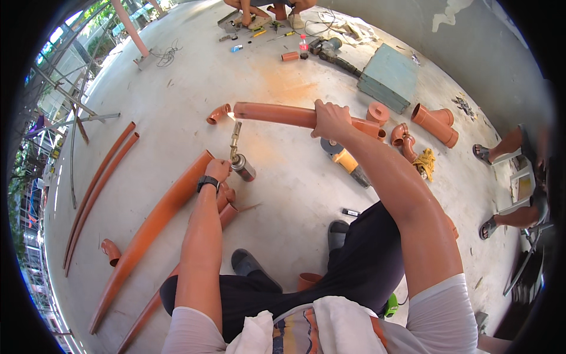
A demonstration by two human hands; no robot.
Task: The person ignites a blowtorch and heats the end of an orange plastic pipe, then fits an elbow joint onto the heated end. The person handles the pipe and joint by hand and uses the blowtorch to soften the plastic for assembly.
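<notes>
My right hand (pixel 331 120) is wrapped around an orange-brown plastic pipe (pixel 277 114), held nearly level above the floor. Just under its left end points the brass nozzle of a gas torch (pixel 243 168), whose canister is dark with a silver top. A pale glow shows between nozzle and pipe end. My left hand (pixel 219 170), with a black watch at the wrist, is closed at the torch's valve; part of its fingers is hidden. Beyond the pipe's left end lies a curved elbow fitting (pixel 219 114). A long wide pipe (pixel 156 230) lies beside my left forearm.
Two thin pipes (pixel 97 197) lie at the left. A tee fitting (pixel 436 125), more elbows (pixel 407 141), an angle grinder (pixel 348 164) and a grey-green metal box (pixel 388 76) sit to the right. One person (pixel 268 12) crouches at the back; another's legs (pixel 510 147) are at right.
</notes>
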